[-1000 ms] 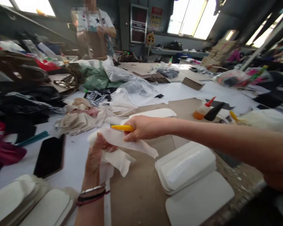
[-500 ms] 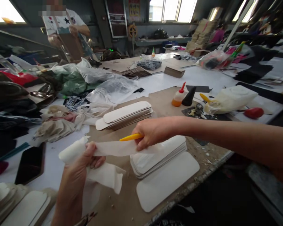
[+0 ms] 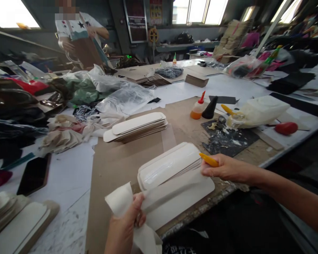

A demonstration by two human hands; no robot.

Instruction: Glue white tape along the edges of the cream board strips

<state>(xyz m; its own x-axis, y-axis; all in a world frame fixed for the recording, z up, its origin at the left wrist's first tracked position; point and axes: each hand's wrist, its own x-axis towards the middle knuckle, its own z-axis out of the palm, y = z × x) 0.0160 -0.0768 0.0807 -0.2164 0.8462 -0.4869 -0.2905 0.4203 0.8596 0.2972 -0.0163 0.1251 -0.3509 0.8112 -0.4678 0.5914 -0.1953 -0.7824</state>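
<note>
My left hand is closed on one end of a long white fabric strip, near the table's front edge. My right hand pinches the strip's other end and also grips a yellow tool. The strip is stretched taut between both hands, just above a flat white rounded panel. Behind it lies a stack of white rounded panels on the brown cardboard sheet.
Another panel stack lies further back. An orange glue bottle, black cone and a glue-smeared black mat are at right. A phone and cloth piles are at left. A person stands at the far side.
Both hands moved toward the right and nearer the table's front edge, pulling the strip out straight over the flat panel. The view swung right.
</note>
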